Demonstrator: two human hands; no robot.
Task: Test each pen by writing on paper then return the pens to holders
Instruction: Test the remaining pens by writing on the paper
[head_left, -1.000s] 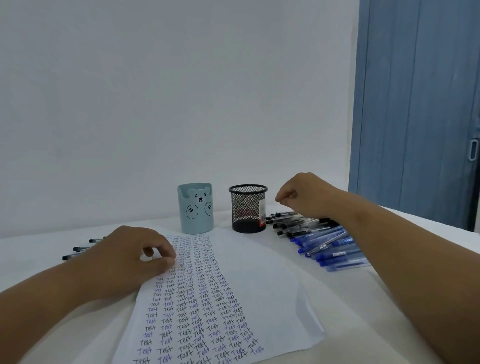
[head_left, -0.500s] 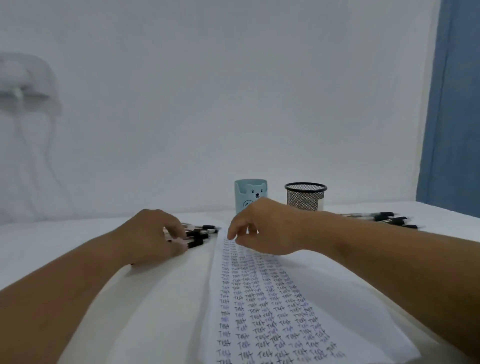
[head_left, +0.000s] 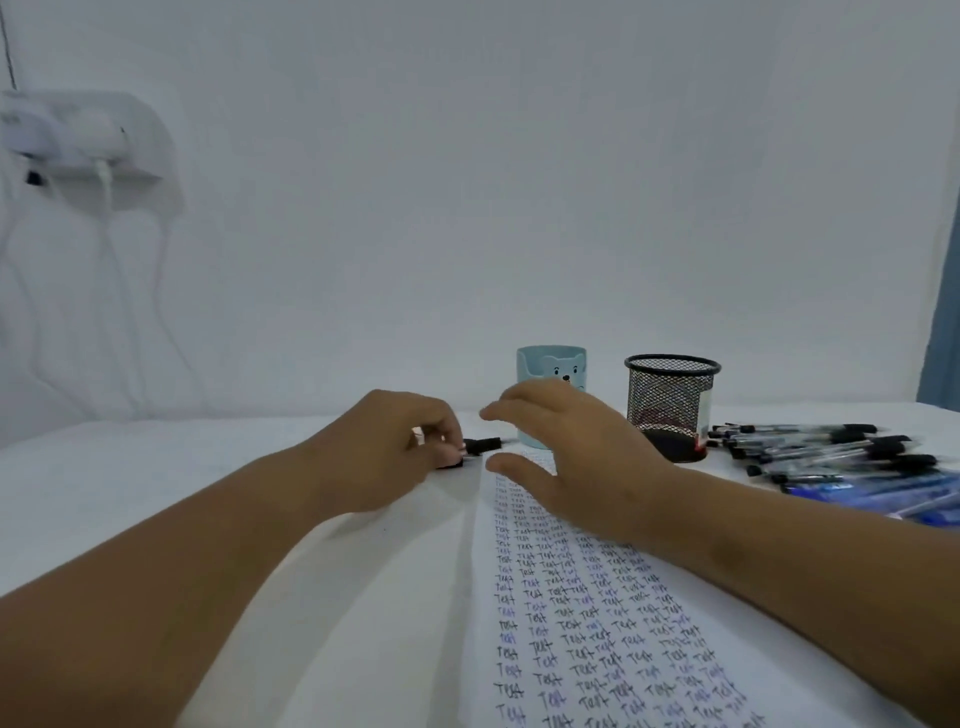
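Gripping black pens (head_left: 480, 448) left of the paper (head_left: 597, 613), left hand (head_left: 387, 452) curled; right hand (head_left: 571, 452) spread wide, hovering (holds nothing).

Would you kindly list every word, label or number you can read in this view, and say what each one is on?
"Test": handwritten many times in rows, in black and blue ink, on the paper.
Mesh holder: a sticker on its right side, too blurred to read.
Blue bear holder: a bear face only, no text.
Pens at right: any printing is too small to read.
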